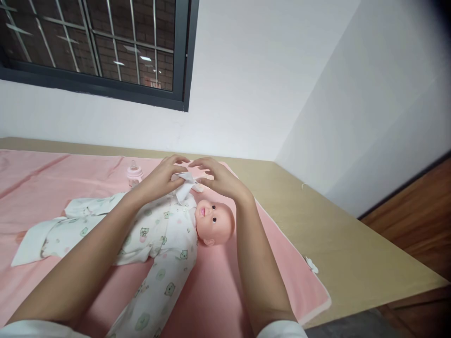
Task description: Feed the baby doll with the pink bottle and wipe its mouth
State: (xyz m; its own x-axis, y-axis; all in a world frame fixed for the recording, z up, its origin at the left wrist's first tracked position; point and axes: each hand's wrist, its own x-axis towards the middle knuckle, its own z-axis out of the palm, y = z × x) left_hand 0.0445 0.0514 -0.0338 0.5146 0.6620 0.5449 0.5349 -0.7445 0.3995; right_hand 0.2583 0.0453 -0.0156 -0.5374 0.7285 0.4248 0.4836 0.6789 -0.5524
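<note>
A baby doll point(165, 230) lies on its back in white pajamas with green and pink prints. Its bare head point(220, 223) points right. Above its chest, my left hand point(165, 177) pinches a white tissue point(185, 187) between thumb and fingers. Facing it, my right hand point(220, 179) has its fingers curved and apart, thumb tip close to the tissue; whether they touch I cannot tell. Past my left wrist stands a baby bottle point(134, 173) with a pale pink collar, partly hidden by the wrist.
Under the doll a pink blanket point(218, 286) covers much of a wooden table point(299, 206). A small white object point(312, 265) lies at the blanket's right edge. Behind are a white wall point(239, 84) and a barred window point(105, 47).
</note>
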